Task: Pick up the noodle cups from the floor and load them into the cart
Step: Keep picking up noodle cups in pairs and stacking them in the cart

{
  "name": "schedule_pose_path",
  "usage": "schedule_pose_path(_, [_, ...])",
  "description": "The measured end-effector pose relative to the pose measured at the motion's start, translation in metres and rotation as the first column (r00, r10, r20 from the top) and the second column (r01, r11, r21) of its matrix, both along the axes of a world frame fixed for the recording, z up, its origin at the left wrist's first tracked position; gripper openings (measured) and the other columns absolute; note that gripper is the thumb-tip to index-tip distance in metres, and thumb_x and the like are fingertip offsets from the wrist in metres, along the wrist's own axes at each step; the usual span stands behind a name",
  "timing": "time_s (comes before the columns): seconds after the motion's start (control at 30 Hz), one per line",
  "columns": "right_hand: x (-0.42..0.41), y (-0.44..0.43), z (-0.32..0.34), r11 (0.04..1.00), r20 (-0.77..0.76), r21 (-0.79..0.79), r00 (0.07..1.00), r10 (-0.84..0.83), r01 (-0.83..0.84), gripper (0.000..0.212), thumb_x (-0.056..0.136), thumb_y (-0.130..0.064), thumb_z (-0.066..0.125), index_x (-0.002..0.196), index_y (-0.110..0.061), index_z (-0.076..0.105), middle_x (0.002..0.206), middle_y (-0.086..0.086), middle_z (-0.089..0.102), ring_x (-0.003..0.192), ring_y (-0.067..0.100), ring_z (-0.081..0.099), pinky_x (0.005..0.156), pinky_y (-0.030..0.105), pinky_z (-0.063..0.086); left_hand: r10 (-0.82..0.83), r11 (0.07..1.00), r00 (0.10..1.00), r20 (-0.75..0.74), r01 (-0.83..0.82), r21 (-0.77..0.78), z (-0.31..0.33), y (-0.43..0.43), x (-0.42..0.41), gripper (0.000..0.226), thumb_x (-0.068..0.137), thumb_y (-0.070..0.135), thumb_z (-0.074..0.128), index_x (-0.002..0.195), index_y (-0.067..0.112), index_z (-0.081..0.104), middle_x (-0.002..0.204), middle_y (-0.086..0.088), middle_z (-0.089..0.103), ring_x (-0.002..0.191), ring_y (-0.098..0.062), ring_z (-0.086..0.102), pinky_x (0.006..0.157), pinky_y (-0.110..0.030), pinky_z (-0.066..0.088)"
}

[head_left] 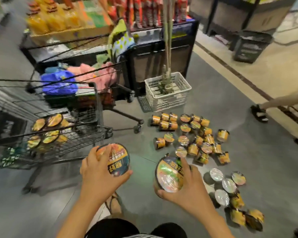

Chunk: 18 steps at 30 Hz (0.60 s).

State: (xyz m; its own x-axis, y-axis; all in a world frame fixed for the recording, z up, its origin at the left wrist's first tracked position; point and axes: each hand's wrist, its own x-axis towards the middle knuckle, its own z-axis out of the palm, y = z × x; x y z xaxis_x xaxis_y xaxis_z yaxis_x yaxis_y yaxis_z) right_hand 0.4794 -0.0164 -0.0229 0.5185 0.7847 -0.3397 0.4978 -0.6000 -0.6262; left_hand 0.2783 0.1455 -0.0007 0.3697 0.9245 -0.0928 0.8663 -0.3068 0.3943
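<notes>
My left hand point(98, 176) grips a black-and-yellow noodle cup point(118, 160) by its rim, lid facing up, just right of the wire cart point(79, 145). A second noodle cup point(169, 176) sits in my right hand point(187, 189), tilted toward me, above the grey floor. Inside the cart lie several noodle cups point(46, 131) on its mesh bottom. Several more cups point(193, 138) are scattered on the floor ahead to the right, some upright, some on their sides, and another cluster point(230, 191) lies at my right.
A second cart point(86, 79) holding bags stands behind the first. A white plastic basket point(167, 93) with a pole in it sits near a dark display stand point(162, 54). Another person's sandalled foot point(259, 113) is at the right edge.
</notes>
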Motion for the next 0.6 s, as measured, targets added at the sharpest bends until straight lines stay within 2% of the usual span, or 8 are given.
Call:
schedule_pose_path(0.1, [-0.005, 0.039, 0.001, 0.997, 0.034, 0.011, 0.997, 0.072, -0.072, 0.127, 0.054, -0.076, 0.071, 0.151, -0.035, 0.000, 0.143, -0.004, 0.025, 0.136, 0.017, 0.022, 0.112, 0.033, 0.029, 0.076, 0.997, 0.997, -0.005, -0.076, 0.015, 0.001, 0.018, -0.023, 0.113, 0.051, 0.091, 0.047, 0.146, 0.031, 0.033, 0.149, -0.005, 0.023, 0.131, -0.032, 0.026, 0.108, -0.050, 0.029])
schedule_pose_path(0.23, [-0.023, 0.104, -0.001, 0.988, 0.047, -0.001, 0.987, 0.155, -0.155, 0.128, 0.055, -0.075, 0.072, 0.152, -0.035, -0.002, 0.142, -0.001, 0.024, 0.136, 0.020, 0.022, 0.110, 0.034, 0.028, 0.169, 0.986, 0.986, 0.018, -0.168, -0.015, -0.002, 0.051, -0.061, 0.109, 0.057, 0.085, 0.060, 0.148, 0.034, 0.029, 0.151, -0.001, 0.018, 0.132, -0.029, 0.021, 0.110, -0.047, 0.028])
schedule_pose_path(0.37, [-0.050, 0.175, -0.002, 0.972, 0.083, -0.017, 0.968, 0.236, -0.235, 0.127, 0.052, -0.078, 0.069, 0.150, -0.033, 0.002, 0.146, -0.001, 0.021, 0.138, 0.021, 0.019, 0.112, 0.039, 0.030, 0.248, 0.969, 0.968, 0.035, -0.248, -0.003, -0.008, 0.101, -0.102, 0.106, 0.061, 0.080, 0.063, 0.149, 0.033, 0.028, 0.151, -0.001, 0.019, 0.133, -0.029, 0.021, 0.109, -0.048, 0.029])
schedule_pose_path(0.47, [-0.073, 0.226, -0.001, 0.964, 0.067, -0.011, 0.962, 0.266, -0.266, 0.126, 0.052, -0.076, 0.071, 0.150, -0.032, 0.005, 0.144, -0.001, 0.023, 0.137, 0.021, 0.022, 0.111, 0.036, 0.031, 0.296, 0.955, 0.955, 0.033, -0.296, 0.002, -0.008, 0.148, -0.131, 0.110, 0.057, 0.084, 0.060, 0.149, 0.031, 0.030, 0.151, -0.004, 0.021, 0.133, -0.032, 0.023, 0.108, -0.049, 0.030])
schedule_pose_path(0.6, [-0.103, 0.287, 0.000, 0.960, 0.024, -0.031, 0.960, 0.278, -0.277, 0.128, 0.052, -0.075, 0.072, 0.152, -0.032, 0.004, 0.143, -0.002, 0.024, 0.137, 0.021, 0.023, 0.111, 0.037, 0.031, 0.336, 0.941, 0.941, 0.049, -0.337, 0.027, -0.006, 0.206, -0.164, 0.113, 0.052, 0.089, 0.047, 0.147, 0.030, 0.035, 0.149, -0.004, 0.024, 0.131, -0.034, 0.026, 0.108, -0.050, 0.032])
